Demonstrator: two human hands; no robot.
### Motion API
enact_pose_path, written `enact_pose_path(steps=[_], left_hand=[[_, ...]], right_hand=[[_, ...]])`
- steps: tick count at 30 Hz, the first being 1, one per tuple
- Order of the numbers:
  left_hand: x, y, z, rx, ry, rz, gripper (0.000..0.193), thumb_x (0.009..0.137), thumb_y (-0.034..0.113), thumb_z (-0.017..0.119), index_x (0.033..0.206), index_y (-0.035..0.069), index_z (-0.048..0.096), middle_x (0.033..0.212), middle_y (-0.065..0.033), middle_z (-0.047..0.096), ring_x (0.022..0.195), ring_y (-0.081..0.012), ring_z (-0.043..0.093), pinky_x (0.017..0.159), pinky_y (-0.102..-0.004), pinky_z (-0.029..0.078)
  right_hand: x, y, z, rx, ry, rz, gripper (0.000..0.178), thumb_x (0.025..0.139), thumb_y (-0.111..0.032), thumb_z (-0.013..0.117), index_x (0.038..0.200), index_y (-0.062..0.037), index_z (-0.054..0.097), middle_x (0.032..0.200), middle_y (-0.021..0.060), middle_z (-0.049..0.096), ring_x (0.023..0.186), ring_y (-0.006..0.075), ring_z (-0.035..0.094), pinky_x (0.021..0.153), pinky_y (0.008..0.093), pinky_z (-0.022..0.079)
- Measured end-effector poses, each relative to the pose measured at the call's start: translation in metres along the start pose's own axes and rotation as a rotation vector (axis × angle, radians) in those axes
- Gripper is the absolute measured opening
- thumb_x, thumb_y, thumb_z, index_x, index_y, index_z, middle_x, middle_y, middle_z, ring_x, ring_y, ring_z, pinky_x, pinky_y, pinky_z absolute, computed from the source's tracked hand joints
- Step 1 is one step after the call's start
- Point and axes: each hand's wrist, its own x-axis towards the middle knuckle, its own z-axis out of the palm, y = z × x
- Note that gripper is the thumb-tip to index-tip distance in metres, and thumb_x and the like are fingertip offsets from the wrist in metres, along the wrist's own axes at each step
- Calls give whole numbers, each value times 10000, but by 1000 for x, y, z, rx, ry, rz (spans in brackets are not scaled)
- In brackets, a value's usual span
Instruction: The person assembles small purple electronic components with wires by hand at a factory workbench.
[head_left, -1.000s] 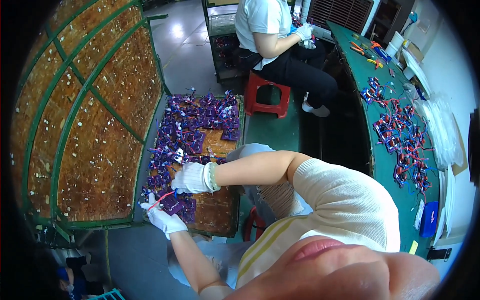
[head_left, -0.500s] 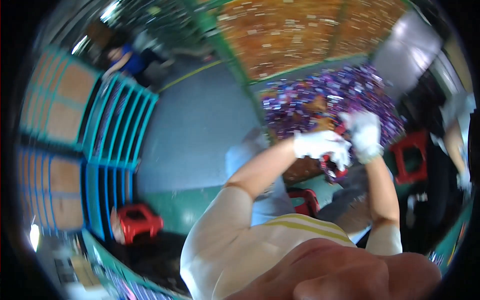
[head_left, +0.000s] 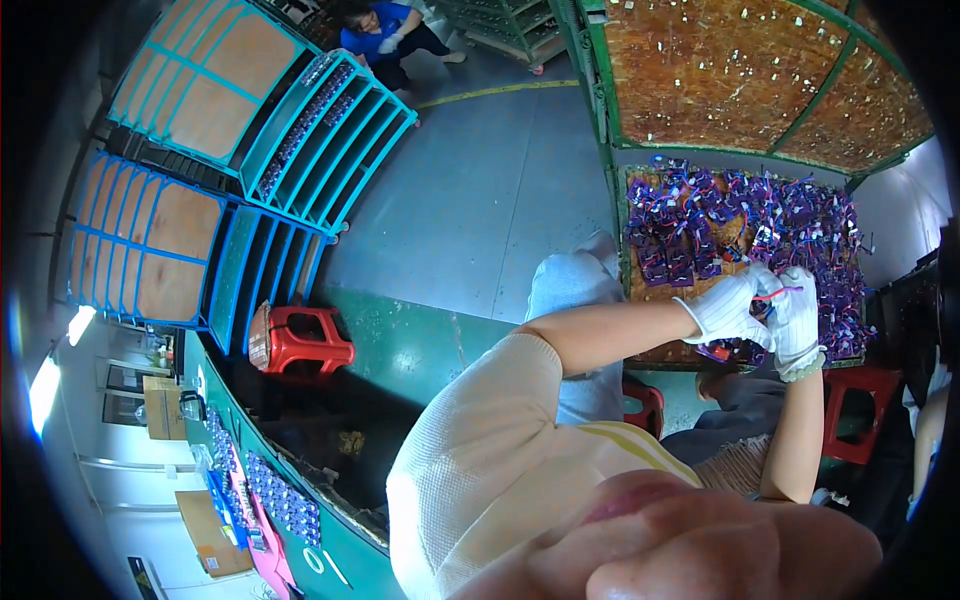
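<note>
Both my hands wear white gloves and meet over the near part of a wooden board covered with purple circuit boards (head_left: 795,205) that carry red and blue wires. My left hand (head_left: 728,308) has its fingers closed at one end of a thin red wire (head_left: 778,293). My right hand (head_left: 797,325) is bent round, fingertips pinched at the wire's other end. Whatever else lies inside the palms is hidden. Just below my left hand, a purple piece with a red part (head_left: 715,351) shows at the board's near edge.
Upright wooden panels in a green frame (head_left: 720,75) stand behind the board. Red stools (head_left: 308,342) are at left, between my legs and at right. Teal and blue racks (head_left: 335,130) line the left. A person in blue (head_left: 385,35) crouches beside them. Another person's arm (head_left: 928,440) shows far right.
My view has turned, so the scene sits further right and is sharper. My hands have come together at the red wire; the red and purple piece that hung beneath them is now lower left.
</note>
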Motion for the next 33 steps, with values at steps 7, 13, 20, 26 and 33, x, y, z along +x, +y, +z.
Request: enact_pose_path(steps=[7, 13, 20, 26, 33], left_hand=[[-3, -25, 1, -383, -328, -528, 252, 870, 251, 520, 849, 8, 589, 734, -62, 589, 603, -114, 523, 514, -274, 409], [7, 10, -11, -464, 75, -598, 536, 855, 567, 425, 603, 98, 488, 509, 4, 438, 416, -82, 407, 374, -240, 296], [19, -29, -4, -735, 442, -500, 518, 854, 536, 459, 527, 136, 416, 439, -4, 409, 327, -111, 371, 293, -261, 256], [25, -13, -47, -898, 678, -434, 363, 905, 415, 435, 748, 100, 525, 588, -7, 496, 426, -106, 425, 397, -247, 355], [26, -6, -52, -779, 623, -279, 285, 882, 336, 528, 1085, 142, 477, 732, 7, 533, 432, -29, 350, 363, -172, 269]], right_hand=[[-2, 12, 18, 96, 121, 139, 496, 726, -192, 689, 1185, -110, 519, 899, 87, 514, 911, 245, 508, 826, 328, 428], [-18, 28, 17, 898, 29, 723, 833, 682, -172, 751, 1352, -54, 269, 1322, 198, 376, 1192, 296, 414, 986, 393, 345], [-5, -9, 22, 1122, -334, 677, 734, 728, -245, 697, 1306, 20, 330, 1161, 156, 526, 1069, 207, 505, 923, 331, 389], [12, -16, 30, 1642, -157, 855, 590, 782, -232, 666, 1268, -16, 408, 1118, 89, 553, 918, 159, 558, 815, 263, 442], [12, -25, 44, 1316, 94, 828, 391, 747, -184, 663, 1070, -22, 514, 948, 48, 555, 835, 114, 533, 752, 233, 421]])
